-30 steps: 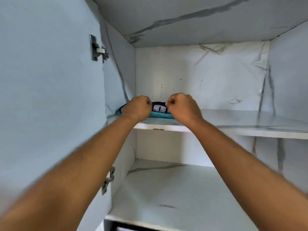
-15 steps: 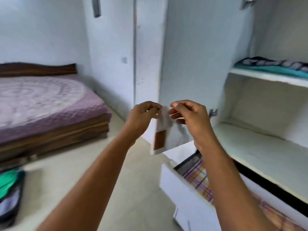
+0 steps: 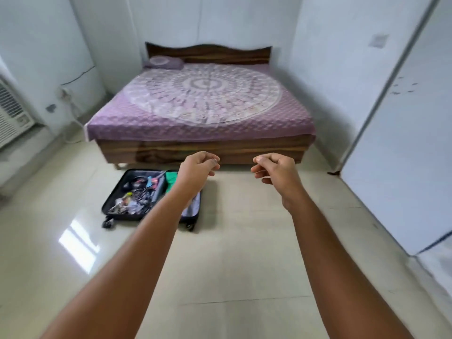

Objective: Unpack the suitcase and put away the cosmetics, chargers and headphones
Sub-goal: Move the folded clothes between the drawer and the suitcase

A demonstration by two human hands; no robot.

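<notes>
A black suitcase (image 3: pixel 113 195) lies open on the floor before the bed, left of centre. Its left half holds a jumble of small items and cables (image 3: pixel 137 195); they are too blurred to tell apart. A green cloth (image 3: pixel 172 178) shows in its right half, which my left forearm mostly hides. My left hand (image 3: pixel 198 168) hangs in the air above the suitcase's far right corner, fingers curled in and holding nothing. Level with it, further right, my right hand (image 3: pixel 275 171) has loosely bent, parted fingers and is also empty.
A bed with a purple patterned cover (image 3: pixel 208 106) fills the back of the room. A white wardrobe door (image 3: pixel 403 148) stands open along the right. An air-conditioner unit (image 3: pixel 11 113) sits at the left wall. Pale glossy floor tiles (image 3: pixel 244 241) stretch between me and the suitcase.
The view has swung from the wardrobe shelves, where both hands pressed on folded clothes, to the room. Both hands have come away empty and moved apart.
</notes>
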